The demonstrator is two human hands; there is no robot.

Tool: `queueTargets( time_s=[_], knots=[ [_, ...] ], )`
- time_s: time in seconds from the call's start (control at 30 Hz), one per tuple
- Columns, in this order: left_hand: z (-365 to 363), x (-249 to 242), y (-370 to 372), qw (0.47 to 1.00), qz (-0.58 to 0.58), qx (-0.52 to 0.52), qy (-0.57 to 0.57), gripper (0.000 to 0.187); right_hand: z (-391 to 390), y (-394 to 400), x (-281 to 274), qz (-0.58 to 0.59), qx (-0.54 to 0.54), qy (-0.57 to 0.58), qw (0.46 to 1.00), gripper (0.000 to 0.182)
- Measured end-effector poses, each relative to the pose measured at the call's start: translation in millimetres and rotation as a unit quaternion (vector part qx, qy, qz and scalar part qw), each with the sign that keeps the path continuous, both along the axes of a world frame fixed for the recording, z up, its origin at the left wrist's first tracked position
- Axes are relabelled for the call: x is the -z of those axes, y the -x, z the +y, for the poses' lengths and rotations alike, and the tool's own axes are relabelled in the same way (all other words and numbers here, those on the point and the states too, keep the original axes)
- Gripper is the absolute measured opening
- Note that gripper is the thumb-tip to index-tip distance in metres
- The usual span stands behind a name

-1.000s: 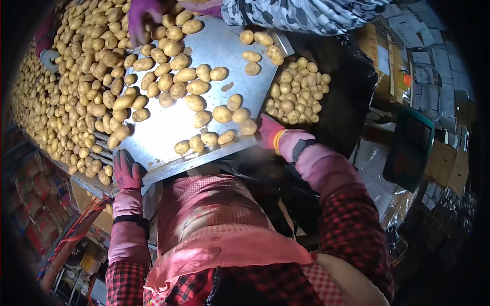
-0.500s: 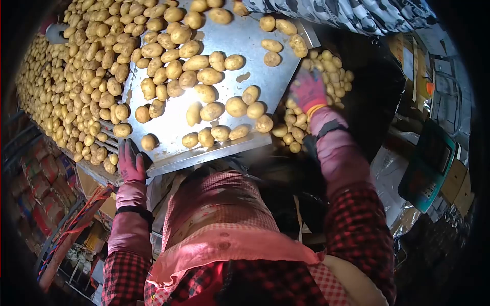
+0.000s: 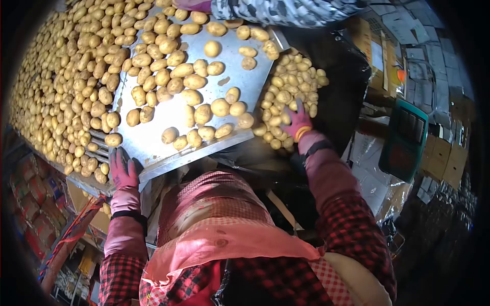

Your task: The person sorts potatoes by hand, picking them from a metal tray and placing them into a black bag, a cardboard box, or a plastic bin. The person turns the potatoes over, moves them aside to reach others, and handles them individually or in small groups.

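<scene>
My left hand [image 3: 123, 169], in a pink and grey glove, rests with fingers spread at the lower left corner of the metal tray [image 3: 153, 118]. My right hand [image 3: 297, 121], gloved in pink, lies with spread fingers on a heap of potatoes [image 3: 286, 84] beside the tray's right edge. It grips none of them visibly. Scattered potatoes [image 3: 194, 81] lie over the tray. A much larger mass of potatoes [image 3: 61, 102] spreads to the left, next to metal bars [image 3: 99, 145].
A co-worker's patterned sleeve [image 3: 286, 11] and gloved hand [image 3: 193, 4] reach over the tray's far edge. A green-framed device [image 3: 403, 140] and cardboard boxes [image 3: 441, 158] are at the right. Cables [image 3: 76, 229] run at the lower left.
My right hand has moved down over the heap, its fingers now clearly spread. The whole view has shifted. The co-worker's gloved hand has come into view at the top.
</scene>
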State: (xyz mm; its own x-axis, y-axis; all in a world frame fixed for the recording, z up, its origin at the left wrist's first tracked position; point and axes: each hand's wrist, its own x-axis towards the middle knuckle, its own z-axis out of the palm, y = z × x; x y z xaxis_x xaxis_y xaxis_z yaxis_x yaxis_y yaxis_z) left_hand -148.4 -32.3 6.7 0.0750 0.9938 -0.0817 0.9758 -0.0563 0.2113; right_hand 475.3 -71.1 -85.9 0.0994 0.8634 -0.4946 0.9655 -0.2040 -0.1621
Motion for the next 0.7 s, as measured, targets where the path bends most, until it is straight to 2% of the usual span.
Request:
queueTargets(
  time_s=[0.03,0.07,0.13,0.17,0.23,0.3,0.37,0.4,0.43,0.47,0.53,0.63,0.7],
  knots=[
    [1,0,-1,1.0,-0.004,0.005,-0.003,0.063,-21,4,9,0.042,0.05,0.004,0.998,0.085],
    [1,-1,-1,1.0,-0.006,0.009,-0.006,0.063,-35,0,27,0.093,0.105,0.141,0.98,0.082],
    [0,-1,-1,1.0,-0.005,0.015,-0.01,0.063,-44,6,4,0.128,0.023,0.263,0.956,0.077],
    [0,0,-1,1.0,-0.006,0.014,-0.009,0.063,-53,13,6,0.082,-0.092,0.25,0.96,0.076],
    [0,0,0,1.0,-0.005,0.011,-0.01,0.063,-41,21,-27,0.089,-0.151,0.312,0.934,0.064],
    [0,-1,-2,1.0,-0.001,0.003,-0.01,0.063,-34,-25,48,0.179,-0.311,0.323,0.876,0.054],
    [-1,0,-1,1.0,0.0,-0.004,-0.013,0.062,10,-5,-34,0.101,-0.131,0.218,0.962,0.036],
    [-2,3,1,1.0,-0.001,-0.006,-0.016,0.062,21,-20,-16,0.058,-0.052,0.079,0.994,0.029],
    [-3,4,2,1.0,-0.001,-0.009,-0.017,0.062,45,-18,-40,0.074,0.038,-0.001,0.997,0.027],
    [-3,2,-1,1.0,0.006,-0.01,-0.016,0.061,60,-38,-19,0.101,0.077,-0.042,0.991,0.03],
    [-1,-6,-8,1.0,0.001,-0.017,-0.005,0.06,80,-40,0,-0.022,0.073,-0.282,0.956,0.024],
    [0,-10,-10,1.0,-0.009,-0.017,-0.004,0.059,121,-38,15,-0.118,0.021,-0.235,0.964,0.025],
    [0,-12,-14,1.0,-0.013,-0.019,-0.002,0.059,138,-36,45,-0.172,0.0,-0.287,0.942,0.026]
  ],
)
